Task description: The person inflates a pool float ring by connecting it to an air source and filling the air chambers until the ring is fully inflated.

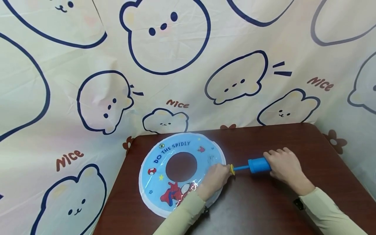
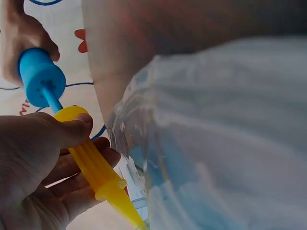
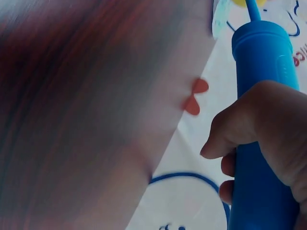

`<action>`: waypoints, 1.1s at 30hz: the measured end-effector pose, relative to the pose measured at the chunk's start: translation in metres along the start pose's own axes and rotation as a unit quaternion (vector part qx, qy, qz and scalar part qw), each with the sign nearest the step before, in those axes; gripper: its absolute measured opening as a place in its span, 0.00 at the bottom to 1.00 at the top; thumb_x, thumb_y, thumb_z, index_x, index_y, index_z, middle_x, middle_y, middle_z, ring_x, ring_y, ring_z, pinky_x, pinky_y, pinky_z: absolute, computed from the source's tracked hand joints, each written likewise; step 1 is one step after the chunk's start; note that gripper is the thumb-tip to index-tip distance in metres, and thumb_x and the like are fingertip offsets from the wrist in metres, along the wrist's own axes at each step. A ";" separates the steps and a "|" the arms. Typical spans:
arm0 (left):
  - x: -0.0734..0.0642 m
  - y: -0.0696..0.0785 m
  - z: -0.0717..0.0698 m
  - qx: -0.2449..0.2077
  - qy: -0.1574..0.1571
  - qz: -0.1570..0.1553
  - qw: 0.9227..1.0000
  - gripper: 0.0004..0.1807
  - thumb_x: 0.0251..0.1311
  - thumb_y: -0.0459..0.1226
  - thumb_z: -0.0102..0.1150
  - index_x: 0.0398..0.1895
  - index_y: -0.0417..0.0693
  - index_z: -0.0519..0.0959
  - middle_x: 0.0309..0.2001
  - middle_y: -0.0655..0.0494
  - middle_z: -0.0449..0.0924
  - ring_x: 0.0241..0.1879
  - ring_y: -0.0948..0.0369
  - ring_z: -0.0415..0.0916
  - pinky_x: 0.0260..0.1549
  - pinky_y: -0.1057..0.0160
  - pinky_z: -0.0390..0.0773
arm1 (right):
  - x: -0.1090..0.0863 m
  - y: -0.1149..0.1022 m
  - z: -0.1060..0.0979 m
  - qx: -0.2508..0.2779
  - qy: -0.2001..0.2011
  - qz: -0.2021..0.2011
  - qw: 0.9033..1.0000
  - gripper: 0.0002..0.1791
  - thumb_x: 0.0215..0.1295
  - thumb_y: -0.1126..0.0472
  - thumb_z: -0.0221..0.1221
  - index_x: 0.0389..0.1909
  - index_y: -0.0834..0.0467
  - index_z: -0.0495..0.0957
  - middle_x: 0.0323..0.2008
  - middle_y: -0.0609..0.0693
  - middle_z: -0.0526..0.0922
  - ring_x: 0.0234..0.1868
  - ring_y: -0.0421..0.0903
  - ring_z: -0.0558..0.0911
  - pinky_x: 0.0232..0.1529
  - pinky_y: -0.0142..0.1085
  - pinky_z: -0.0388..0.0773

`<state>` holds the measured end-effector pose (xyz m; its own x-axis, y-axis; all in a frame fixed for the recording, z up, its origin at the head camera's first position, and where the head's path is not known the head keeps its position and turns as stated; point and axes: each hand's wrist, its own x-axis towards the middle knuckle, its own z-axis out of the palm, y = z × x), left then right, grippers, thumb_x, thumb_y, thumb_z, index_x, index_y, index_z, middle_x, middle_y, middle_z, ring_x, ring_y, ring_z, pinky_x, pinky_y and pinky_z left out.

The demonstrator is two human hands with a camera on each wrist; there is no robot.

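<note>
A blue inflatable swim ring [image 1: 176,143] with a white rim and cartoon prints lies at the left of the table, its lower right partly behind my left arm. My left hand [image 1: 216,176] pinches the yellow nozzle [image 2: 93,165] of a hand pump between thumb and fingers. In the left wrist view the nozzle's tip meets the ring's clear plastic; the exact joint is hard to see. My right hand [image 1: 285,164] grips the blue pump barrel [image 3: 264,62], fingers wrapped round it. A thin blue rod [image 1: 241,167] shows between barrel and yellow end.
The dark brown wooden table [image 1: 264,209] runs under both arms. Behind it hangs a pale cloth [image 1: 194,91] with bear drawings, meeting the table's back edge. Dark bands show at both wrists.
</note>
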<state>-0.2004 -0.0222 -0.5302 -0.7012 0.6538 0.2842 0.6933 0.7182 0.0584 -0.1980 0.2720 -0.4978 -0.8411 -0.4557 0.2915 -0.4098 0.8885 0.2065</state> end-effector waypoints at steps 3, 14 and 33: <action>0.000 0.000 0.000 0.006 0.005 0.005 1.000 0.06 0.73 0.41 0.67 0.38 0.50 0.87 0.27 0.59 0.87 0.24 0.65 0.81 0.21 0.76 0.73 | 0.007 -0.014 0.002 0.003 -0.004 -0.001 1.000 0.29 0.37 0.54 0.85 0.41 0.60 0.84 0.34 0.57 0.88 0.30 0.56 0.85 0.39 0.54 0.84; -0.003 -0.001 0.007 0.013 0.035 0.013 0.999 0.06 0.72 0.42 0.68 0.37 0.51 0.86 0.28 0.59 0.88 0.26 0.64 0.85 0.22 0.72 0.76 | 0.019 -0.049 0.016 0.004 0.010 -0.018 1.000 0.26 0.39 0.55 0.82 0.40 0.59 0.84 0.35 0.55 0.89 0.31 0.54 0.86 0.36 0.51 0.83; 0.001 0.000 0.001 -0.003 0.018 0.003 1.000 0.07 0.75 0.42 0.65 0.39 0.49 0.87 0.30 0.58 0.89 0.28 0.64 0.85 0.25 0.75 0.77 | -0.014 0.041 -0.013 -0.005 -0.017 0.019 1.000 0.39 0.33 0.51 0.88 0.48 0.60 0.83 0.42 0.61 0.89 0.39 0.62 0.87 0.46 0.59 0.82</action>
<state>-0.2017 -0.0214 -0.5310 -0.6908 0.6490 0.3189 0.6985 0.7129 0.0623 -0.1988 0.3143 -0.4814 -0.8674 -0.4191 0.2683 -0.3737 0.9046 0.2048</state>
